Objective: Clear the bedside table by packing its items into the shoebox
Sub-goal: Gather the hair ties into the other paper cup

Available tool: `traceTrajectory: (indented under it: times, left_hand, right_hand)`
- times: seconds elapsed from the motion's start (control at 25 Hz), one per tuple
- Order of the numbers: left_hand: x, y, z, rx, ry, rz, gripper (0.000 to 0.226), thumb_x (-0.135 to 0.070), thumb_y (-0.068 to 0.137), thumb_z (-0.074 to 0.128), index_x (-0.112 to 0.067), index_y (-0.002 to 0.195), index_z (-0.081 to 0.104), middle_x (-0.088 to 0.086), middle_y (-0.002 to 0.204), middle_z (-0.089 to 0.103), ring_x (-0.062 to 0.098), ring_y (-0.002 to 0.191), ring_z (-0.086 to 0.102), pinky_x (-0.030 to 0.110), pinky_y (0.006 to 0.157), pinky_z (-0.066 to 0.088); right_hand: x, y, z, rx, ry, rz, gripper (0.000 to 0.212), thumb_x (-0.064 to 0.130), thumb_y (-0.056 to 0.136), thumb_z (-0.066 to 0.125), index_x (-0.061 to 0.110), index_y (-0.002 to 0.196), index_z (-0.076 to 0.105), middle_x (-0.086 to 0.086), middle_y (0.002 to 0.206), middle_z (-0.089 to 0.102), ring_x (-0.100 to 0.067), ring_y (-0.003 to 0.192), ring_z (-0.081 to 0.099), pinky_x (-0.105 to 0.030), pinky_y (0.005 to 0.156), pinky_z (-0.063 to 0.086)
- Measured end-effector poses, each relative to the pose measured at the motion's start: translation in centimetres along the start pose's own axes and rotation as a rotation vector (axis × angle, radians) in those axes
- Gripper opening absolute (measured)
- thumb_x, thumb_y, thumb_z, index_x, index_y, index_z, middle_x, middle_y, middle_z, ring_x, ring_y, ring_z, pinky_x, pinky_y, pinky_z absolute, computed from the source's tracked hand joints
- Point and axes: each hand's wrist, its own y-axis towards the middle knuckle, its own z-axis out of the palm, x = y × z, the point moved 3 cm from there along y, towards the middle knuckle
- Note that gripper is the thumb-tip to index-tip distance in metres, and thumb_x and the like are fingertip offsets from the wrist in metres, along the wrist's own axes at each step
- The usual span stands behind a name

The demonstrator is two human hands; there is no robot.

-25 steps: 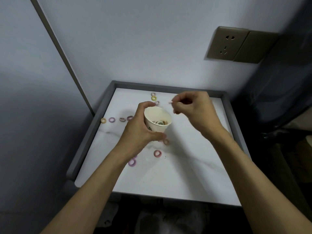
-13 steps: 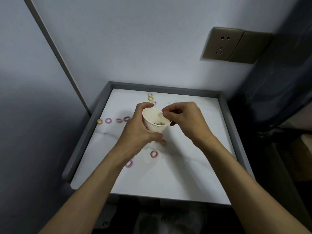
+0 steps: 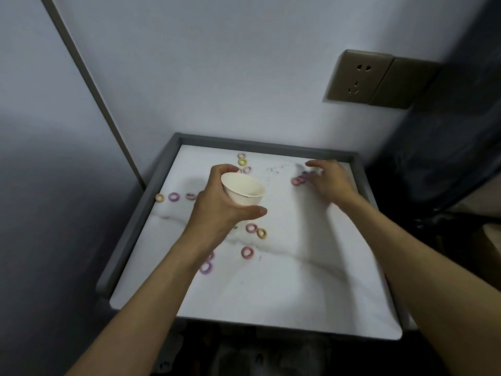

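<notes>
Left hand (image 3: 217, 210): grip wrapped around a white paper cup (image 3: 242, 189), held tilted above the surface (image 3: 271, 294).
Right hand (image 3: 329, 180): fingers spread apart, blurred, at a small cluster of rings (image 3: 298, 180) near the far right corner.
Loose rings: pink ring (image 3: 247, 252), purple ring (image 3: 206, 267) and others scattered over the white top.
Shoebox: not visible.
Wall: socket (image 3: 357, 76) above.

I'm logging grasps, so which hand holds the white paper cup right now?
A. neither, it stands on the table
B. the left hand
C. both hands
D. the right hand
B: the left hand wraps the white paper cup, while the right hand reaches toward rings at the far right.
</notes>
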Motion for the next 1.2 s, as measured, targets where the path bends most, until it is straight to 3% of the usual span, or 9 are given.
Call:
traceTrajectory:
  times: [0.16, 0.28, 0.4, 0.52, 0.64, 0.84, 0.92, 1.04, 1.2]
  left_hand:
    - [0.0, 0.4, 0.0, -0.005, -0.003, 0.003, 0.080, -0.025, 0.055, 0.095, -0.039, 0.117, 0.046, -0.021, 0.103, 0.057, 0.002, 0.091, 0.057, 0.010, 0.055, 0.047]
    - [-0.1, 0.4, 0.2, 0.002, -0.005, -0.001, 0.079, -0.025, 0.055, 0.095, -0.041, 0.115, 0.047, -0.021, 0.101, 0.058, -0.003, 0.086, 0.058, 0.009, 0.052, 0.045]
    - [-0.1, 0.1, 0.4, 0.018, -0.006, -0.004, 0.078, -0.024, 0.055, 0.095, -0.040, 0.115, 0.047, -0.020, 0.102, 0.059, -0.014, 0.082, 0.055, 0.008, 0.052, 0.045]
    - [-0.1, -0.3, 0.7, 0.048, 0.021, 0.005, 0.080, -0.023, 0.056, 0.095, -0.039, 0.117, 0.046, -0.021, 0.104, 0.057, -0.015, 0.084, 0.055, 0.009, 0.057, 0.046]
    - [0.0, -0.7, 1.0, 0.077, 0.102, 0.034, 0.084, -0.027, 0.055, 0.095, -0.040, 0.119, 0.043, -0.024, 0.107, 0.053, -0.002, 0.096, 0.054, 0.021, 0.071, 0.052]
    - [0.4, -0.8, 1.5, 0.113, 0.181, 0.069, 0.088, -0.035, 0.049, 0.094, -0.047, 0.118, 0.041, -0.025, 0.111, 0.053, 0.004, 0.102, 0.054, 0.041, 0.080, 0.057]
    - [0.2, -0.8, 1.7, 0.132, 0.176, 0.081, 0.089, -0.036, 0.048, 0.093, -0.048, 0.118, 0.041, -0.025, 0.107, 0.058, 0.002, 0.098, 0.058, 0.040, 0.080, 0.058]
    - [0.3, -0.9, 1.4, 0.117, 0.118, 0.071, 0.088, -0.028, 0.047, 0.092, -0.047, 0.118, 0.044, -0.021, 0.101, 0.068, 0.003, 0.094, 0.067, 0.042, 0.084, 0.057]
    - [0.5, -0.8, -1.0, 0.054, 0.133, 0.088, 0.085, -0.028, 0.050, 0.094, -0.043, 0.118, 0.044, -0.036, 0.101, 0.058, -0.010, 0.094, 0.058, 0.029, 0.080, 0.054]
  right_hand:
    - [0.9, 0.7, 1.4, 0.040, 0.016, -0.122, 0.019, 0.023, 0.076, 0.079, 0.018, 0.094, 0.076, 0.007, 0.084, 0.065, -0.016, 0.089, 0.060, -0.022, 0.073, 0.039]
    - [1.1, -1.2, 2.0, -0.052, -0.017, -0.189, 0.004, 0.010, 0.079, 0.074, 0.014, 0.081, 0.076, 0.000, 0.079, 0.068, -0.012, 0.072, 0.057, -0.017, 0.068, 0.038]
    - [1.0, -4.3, 2.7, -0.059, 0.000, -0.184, 0.014, 0.002, 0.078, 0.070, 0.014, 0.075, 0.075, 0.001, 0.074, 0.068, -0.002, 0.063, 0.055, -0.014, 0.063, 0.043]
    - [0.8, -7.0, 2.8, -0.042, -0.009, -0.180, 0.022, -0.004, 0.078, 0.063, 0.014, 0.071, 0.074, 0.004, 0.069, 0.067, -0.006, 0.065, 0.060, -0.025, 0.069, 0.055]
    - [1.0, -8.2, 2.3, -0.015, -0.026, -0.151, 0.024, -0.006, 0.081, 0.056, 0.011, 0.075, 0.073, 0.000, 0.073, 0.068, -0.014, 0.070, 0.063, -0.035, 0.074, 0.056]
    - [6.3, -8.8, -1.9, -0.122, 0.250, -0.235, 0.020, 0.009, 0.084, 0.069, 0.023, 0.071, 0.070, 0.012, 0.070, 0.069, 0.000, 0.065, 0.062, -0.011, 0.063, 0.047]
    - [9.2, -10.0, -2.3, -0.046, 0.375, -0.338, 0.013, 0.009, 0.079, 0.073, 0.022, 0.077, 0.074, 0.012, 0.072, 0.071, 0.003, 0.068, 0.064, -0.012, 0.064, 0.047]
    - [11.5, -12.0, -0.6, 0.195, 0.395, -0.400, 0.034, 0.003, 0.078, 0.071, 0.023, 0.105, 0.076, 0.012, 0.087, 0.074, 0.007, 0.081, 0.066, -0.008, 0.073, 0.046]
    - [10.9, -11.2, -0.5, 0.022, 0.463, -0.384, 0.026, 0.003, 0.085, 0.065, 0.020, 0.103, 0.075, 0.015, 0.090, 0.071, 0.006, 0.086, 0.065, -0.011, 0.080, 0.048]
